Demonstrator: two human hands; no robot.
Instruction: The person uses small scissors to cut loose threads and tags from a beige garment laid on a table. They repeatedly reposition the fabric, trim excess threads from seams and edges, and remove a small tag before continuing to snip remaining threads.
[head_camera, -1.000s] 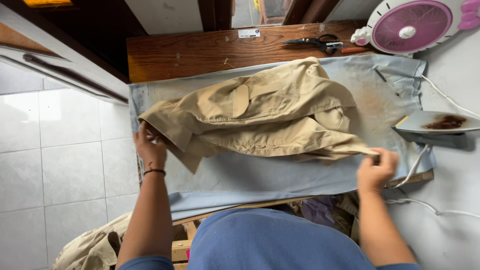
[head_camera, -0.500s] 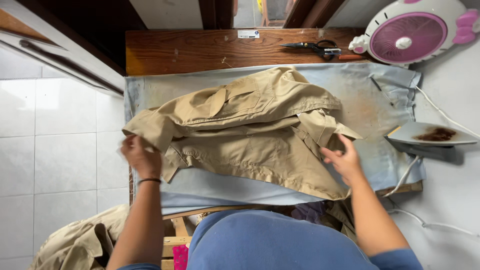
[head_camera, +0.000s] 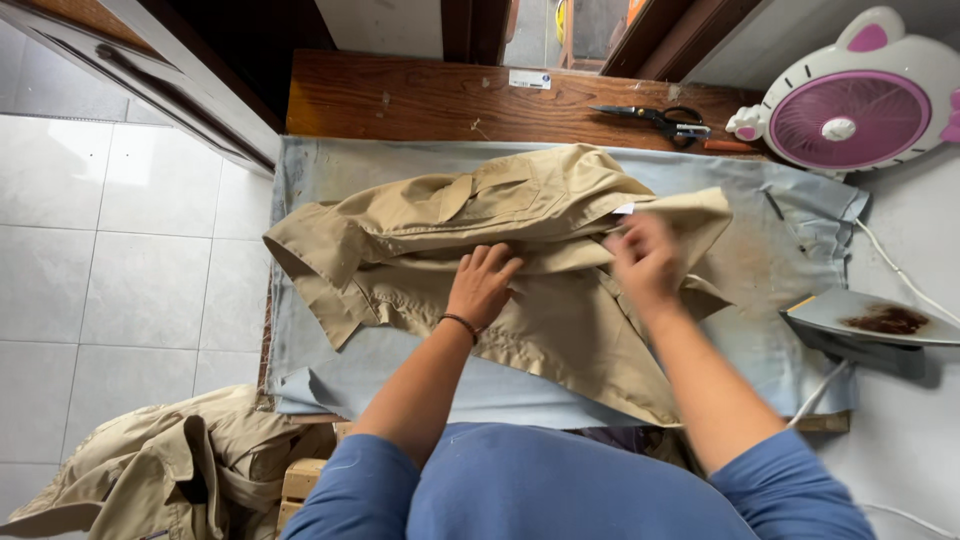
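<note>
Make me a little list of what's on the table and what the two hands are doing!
Left hand: flat on the khaki shirt, fingers spread.
Right hand: blurred, on the shirt's upper right part.
Under the shirt: pale blue cloth covering the board.
Right side: iron tipped up, soleplate stained brown.
Far edge: black scissors on the wood, pink and white fan.
Floor, lower left: another khaki garment.

khaki-tan shirt (head_camera: 520, 270) at the frame's centre, on a pale blue-grey cloth (head_camera: 760, 270) stained rusty brown. white fan (head_camera: 850, 105) with pink grille, upper right. black-handled scissors (head_camera: 655, 120) on brown wood (head_camera: 420, 100). white floor tiles (head_camera: 120, 250) at left. blue sleeves (head_camera: 560, 495) at bottom.
</note>
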